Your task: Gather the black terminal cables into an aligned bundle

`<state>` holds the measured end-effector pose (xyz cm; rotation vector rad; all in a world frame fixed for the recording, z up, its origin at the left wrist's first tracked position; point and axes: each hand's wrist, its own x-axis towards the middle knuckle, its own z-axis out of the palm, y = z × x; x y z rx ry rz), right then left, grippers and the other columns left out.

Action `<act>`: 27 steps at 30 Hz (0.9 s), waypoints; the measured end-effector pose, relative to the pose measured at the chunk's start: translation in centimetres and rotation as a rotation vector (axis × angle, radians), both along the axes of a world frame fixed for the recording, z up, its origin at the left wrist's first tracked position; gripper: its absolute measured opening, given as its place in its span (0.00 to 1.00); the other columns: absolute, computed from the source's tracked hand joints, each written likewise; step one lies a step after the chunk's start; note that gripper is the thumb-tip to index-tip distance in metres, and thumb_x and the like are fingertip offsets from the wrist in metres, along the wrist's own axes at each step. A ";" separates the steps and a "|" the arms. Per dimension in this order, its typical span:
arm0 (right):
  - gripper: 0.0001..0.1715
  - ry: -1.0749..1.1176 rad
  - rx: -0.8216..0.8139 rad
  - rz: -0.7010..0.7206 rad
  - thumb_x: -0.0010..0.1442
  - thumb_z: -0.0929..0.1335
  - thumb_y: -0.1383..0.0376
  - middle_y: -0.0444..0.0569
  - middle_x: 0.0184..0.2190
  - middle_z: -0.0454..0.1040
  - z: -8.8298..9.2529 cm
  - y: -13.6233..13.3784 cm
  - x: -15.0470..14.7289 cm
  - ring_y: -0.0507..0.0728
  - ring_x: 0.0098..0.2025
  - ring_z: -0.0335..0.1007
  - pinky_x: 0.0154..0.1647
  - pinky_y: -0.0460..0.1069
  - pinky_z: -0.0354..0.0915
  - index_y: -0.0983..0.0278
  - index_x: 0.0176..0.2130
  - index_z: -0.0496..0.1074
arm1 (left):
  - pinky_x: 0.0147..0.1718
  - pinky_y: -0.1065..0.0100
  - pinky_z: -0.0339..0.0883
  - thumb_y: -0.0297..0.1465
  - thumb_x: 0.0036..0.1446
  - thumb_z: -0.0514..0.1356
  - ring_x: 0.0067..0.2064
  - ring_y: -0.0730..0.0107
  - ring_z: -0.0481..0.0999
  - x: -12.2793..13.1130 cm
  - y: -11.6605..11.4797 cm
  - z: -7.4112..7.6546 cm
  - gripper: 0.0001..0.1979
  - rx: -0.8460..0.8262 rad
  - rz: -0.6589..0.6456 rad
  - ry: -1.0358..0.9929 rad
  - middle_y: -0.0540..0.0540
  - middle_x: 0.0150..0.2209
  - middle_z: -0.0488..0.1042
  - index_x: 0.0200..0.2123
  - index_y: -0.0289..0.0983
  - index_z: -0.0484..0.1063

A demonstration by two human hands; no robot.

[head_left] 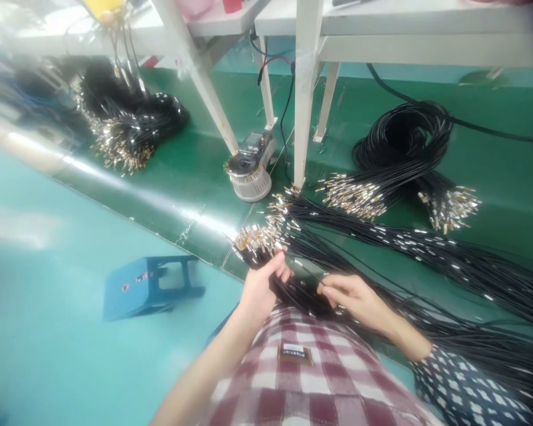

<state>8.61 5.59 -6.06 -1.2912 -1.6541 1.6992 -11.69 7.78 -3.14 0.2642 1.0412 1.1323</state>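
Observation:
A thick bundle of black cables (288, 290) with metal-tipped ends lies across my lap, over a checked apron (311, 378). My left hand (266, 278) is closed around the bundle just below its gold and silver connector ends (257, 239). With thumb and fingers pinched, my right hand (350, 296) grips a thin black cable (308, 272) to the right of the bundle. More long black cables (426, 242) stretch from in front of my hands to the right edge, their tips near the table leg.
A coiled cable bundle (404, 142) lies on the green floor at right, another cable pile (133, 118) at far left. A round grey device (251, 177) stands by the white table leg (306, 106). A blue stool (151, 287) lies on its side at left.

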 end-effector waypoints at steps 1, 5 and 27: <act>0.23 -0.014 -0.009 0.019 0.64 0.63 0.51 0.45 0.22 0.67 0.1 -0.1 0.2 0.51 0.26 0.61 0.29 0.46 0.57 0.65 0.32 0.73 | 0.31 0.68 0.64 0.31 0.50 0.67 0.22 0.78 0.59 0.0 0.0 -0.1 0.08 0.002 -0.008 0.002 0.55 0.19 0.56 0.31 0.33 0.73; 0.20 -0.085 -0.039 0.164 0.63 0.63 0.54 0.44 0.22 0.69 0.2 -0.1 0.1 0.51 0.25 0.62 0.29 0.46 0.57 0.65 0.29 0.72 | 0.31 0.67 0.65 0.30 0.48 0.67 0.22 0.77 0.59 -0.1 0.1 0.1 0.08 -0.013 -0.022 0.003 0.55 0.19 0.56 0.30 0.32 0.73; 0.11 -0.309 0.311 0.122 0.60 0.68 0.56 0.45 0.37 0.74 2.2 0.6 0.1 0.50 0.30 0.66 0.32 0.46 0.60 0.61 0.37 0.74 | 0.30 0.69 0.64 0.27 0.46 0.68 0.21 0.77 0.65 -0.8 0.2 -0.4 0.08 -0.008 -0.060 0.060 0.53 0.17 0.64 0.29 0.30 0.74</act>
